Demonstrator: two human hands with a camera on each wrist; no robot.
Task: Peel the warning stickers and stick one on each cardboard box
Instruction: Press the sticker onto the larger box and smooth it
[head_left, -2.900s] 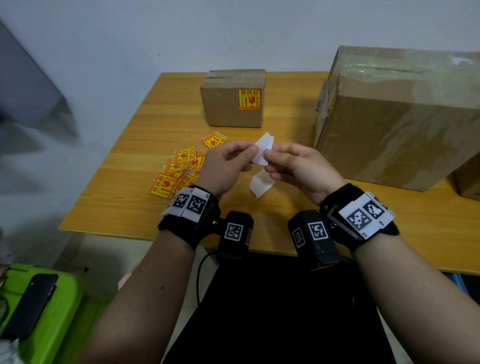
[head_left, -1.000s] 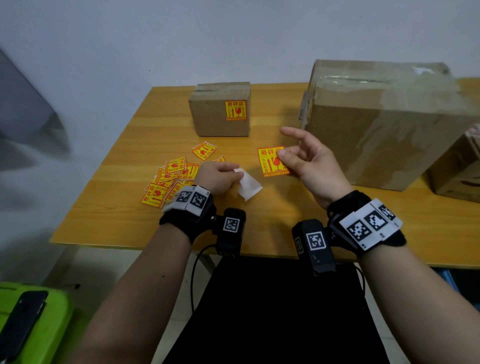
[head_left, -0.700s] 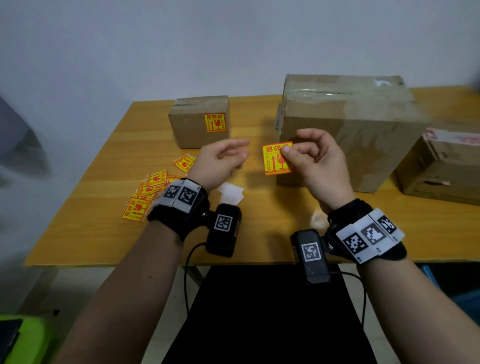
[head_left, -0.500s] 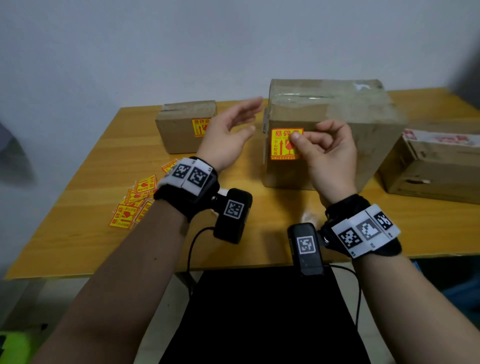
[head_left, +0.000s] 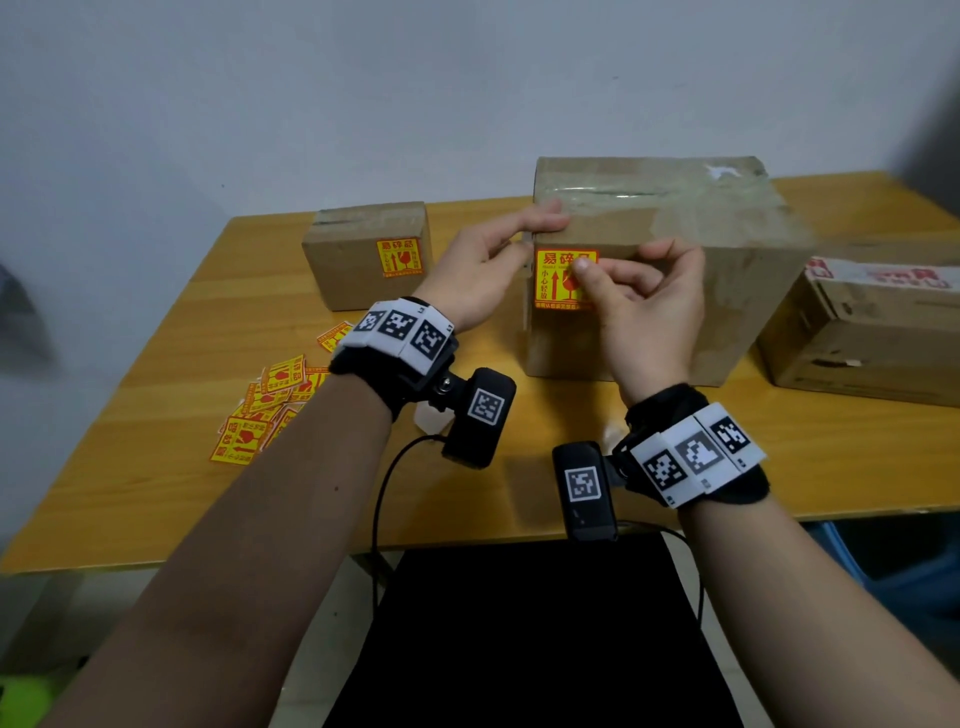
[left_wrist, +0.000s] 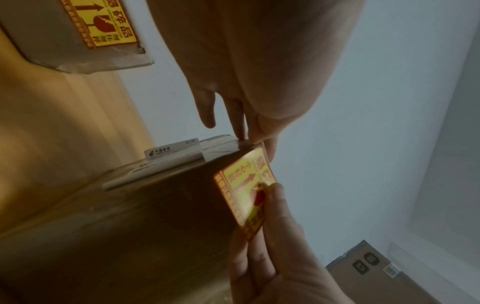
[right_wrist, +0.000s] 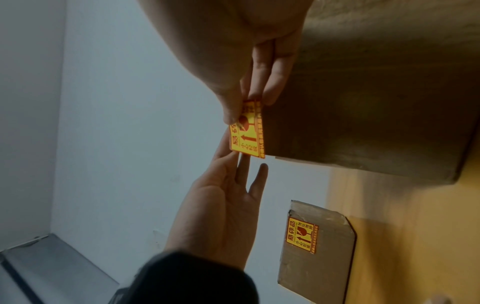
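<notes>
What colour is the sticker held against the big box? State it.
Yellow with red print and border, on the sticker; clearest in the head view.

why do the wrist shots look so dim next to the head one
Head view: evenly lit, sticker print sharp, edges bent by the wide lens. Left wrist view: big box face in shadow against the bright wall. Right wrist view: likewise backlit, right hand soft.
</notes>
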